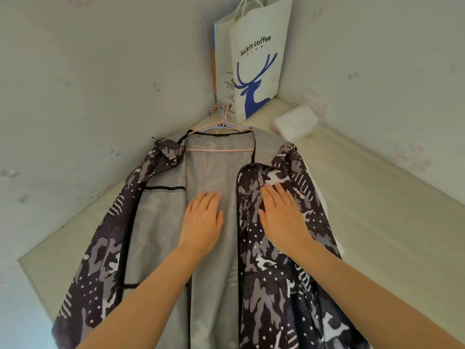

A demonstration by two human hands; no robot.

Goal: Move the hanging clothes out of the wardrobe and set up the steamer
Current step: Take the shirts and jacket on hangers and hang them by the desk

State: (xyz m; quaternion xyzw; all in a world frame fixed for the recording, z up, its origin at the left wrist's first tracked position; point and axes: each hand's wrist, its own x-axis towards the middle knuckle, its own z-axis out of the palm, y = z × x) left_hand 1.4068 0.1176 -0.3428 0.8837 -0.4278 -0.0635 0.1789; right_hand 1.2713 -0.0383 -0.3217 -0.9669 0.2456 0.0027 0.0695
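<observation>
A dark camouflage-print jacket [266, 280] with a grey lining lies spread open on a pale bed surface [377, 222], still on a pink hanger [219, 149]. Blue hanger hooks [220, 114] show just behind its collar. My left hand [202, 222] rests flat, fingers apart, on the grey lining in the middle. My right hand [283, 217] lies flat on the patterned right front panel. Neither hand grips anything. No steamer or wardrobe is in view.
A white paper bag with a blue deer print [256, 61] stands in the wall corner beyond the hangers. A white plastic-wrapped packet [295, 122] lies to its right. Pale patterned walls [88, 84] close in on the left and right.
</observation>
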